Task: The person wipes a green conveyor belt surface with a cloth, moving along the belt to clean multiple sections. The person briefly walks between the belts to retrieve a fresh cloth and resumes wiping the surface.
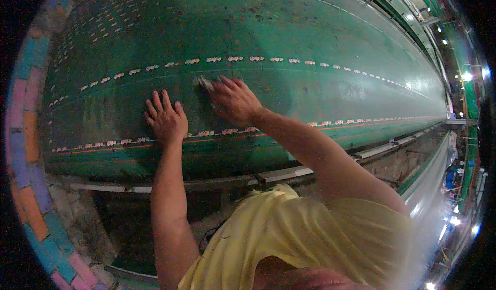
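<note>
My left hand lies flat on a long green printing table, its fingers stretched out and apart. Ahead and to the right, my right hand is bent low over the same surface, fingers curled. At its fingertips is a small whitish, frayed-looking piece, blurred, its kind too unclear to name. A row of small printed motifs in white and orange runs across just beyond my hands. Closer to me, a second row passes under my wrists beside an orange line.
A pale rail borders the near edge of the table, with dark ground below. Coloured paving blocks curve along the left. Another table under shiny clear sheeting stands to the right, with bright lamps beyond.
</note>
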The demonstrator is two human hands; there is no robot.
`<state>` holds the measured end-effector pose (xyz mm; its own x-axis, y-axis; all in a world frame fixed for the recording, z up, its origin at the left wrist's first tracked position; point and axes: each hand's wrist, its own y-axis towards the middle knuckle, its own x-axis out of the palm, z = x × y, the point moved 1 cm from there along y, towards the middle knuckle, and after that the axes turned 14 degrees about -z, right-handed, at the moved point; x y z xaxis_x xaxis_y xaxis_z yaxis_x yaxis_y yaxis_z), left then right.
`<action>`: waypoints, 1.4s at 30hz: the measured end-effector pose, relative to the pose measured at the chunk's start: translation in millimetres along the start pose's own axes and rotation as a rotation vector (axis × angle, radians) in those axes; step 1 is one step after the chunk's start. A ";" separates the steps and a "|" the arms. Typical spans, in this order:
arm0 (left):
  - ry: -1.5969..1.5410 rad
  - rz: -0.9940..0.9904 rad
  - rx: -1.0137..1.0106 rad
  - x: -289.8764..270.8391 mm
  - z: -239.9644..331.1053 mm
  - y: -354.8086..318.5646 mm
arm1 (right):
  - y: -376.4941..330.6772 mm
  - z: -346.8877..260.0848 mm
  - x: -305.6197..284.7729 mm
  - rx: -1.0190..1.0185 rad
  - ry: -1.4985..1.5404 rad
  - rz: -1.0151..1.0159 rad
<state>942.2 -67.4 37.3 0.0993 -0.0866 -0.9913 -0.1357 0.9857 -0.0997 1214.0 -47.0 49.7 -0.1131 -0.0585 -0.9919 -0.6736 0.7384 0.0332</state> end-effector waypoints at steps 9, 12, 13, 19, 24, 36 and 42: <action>0.014 -0.029 -0.027 -12.7 9.5 -7.3 | -190.2 128.3 -65.5 0.812 0.059 -0.209; 0.008 -0.025 -0.001 -8.7 13.7 -7.2 | -154.3 193.0 -25.6 0.958 -0.106 0.235; 0.008 -0.011 -0.017 -6.5 8.6 -7.3 | -109.5 192.4 -35.0 0.992 -0.013 0.110; -0.029 0.055 -0.004 4.3 8.9 -3.2 | 82.6 95.3 -28.9 0.527 0.080 0.058; -0.007 0.016 0.040 1.3 7.3 5.0 | 43.8 18.0 4.3 -0.161 0.014 0.098; 0.035 0.013 -0.018 -1.3 10.2 -2.3 | -94.9 404.2 -23.3 0.534 -0.281 0.098; -0.050 -0.010 -0.029 -2.0 15.8 1.5 | 171.9 281.5 -3.8 0.433 0.009 0.073</action>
<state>957.4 -63.5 40.5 0.1500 -0.0887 -0.9847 -0.1626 0.9802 -0.1131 1304.2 269.3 24.6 -0.1560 -0.0004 -0.9878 -0.2953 0.9543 0.0463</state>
